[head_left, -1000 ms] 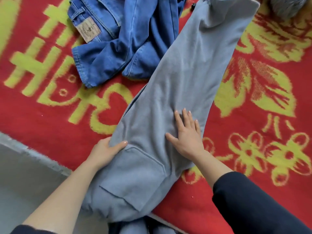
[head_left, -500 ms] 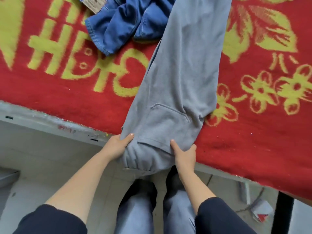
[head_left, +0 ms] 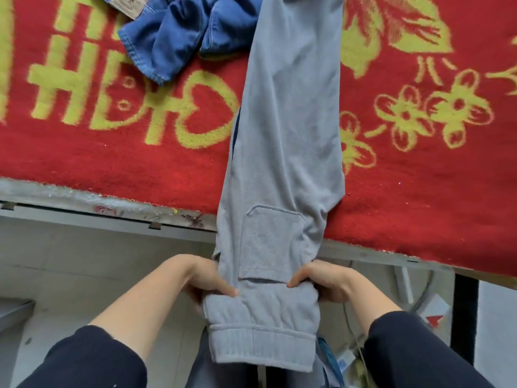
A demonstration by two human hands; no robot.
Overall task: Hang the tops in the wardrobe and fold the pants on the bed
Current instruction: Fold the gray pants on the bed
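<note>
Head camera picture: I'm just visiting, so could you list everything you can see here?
grey pants: one, grey, lengthwise on the blanket, waistband end hanging off the bed edge
blue jeans: one, blue denim, crumpled on the blanket, top left
blanket: one, red with yellow pattern, covering the bed
bed frame: one, pale grey, below the blanket's edge
floor: one, pale, beneath the bed
black post: one, black, lower right
left hand: one, gripping the pants' left side
right hand: one, gripping the pants' right side
sleeves: two, dark navy, bottom corners
</note>
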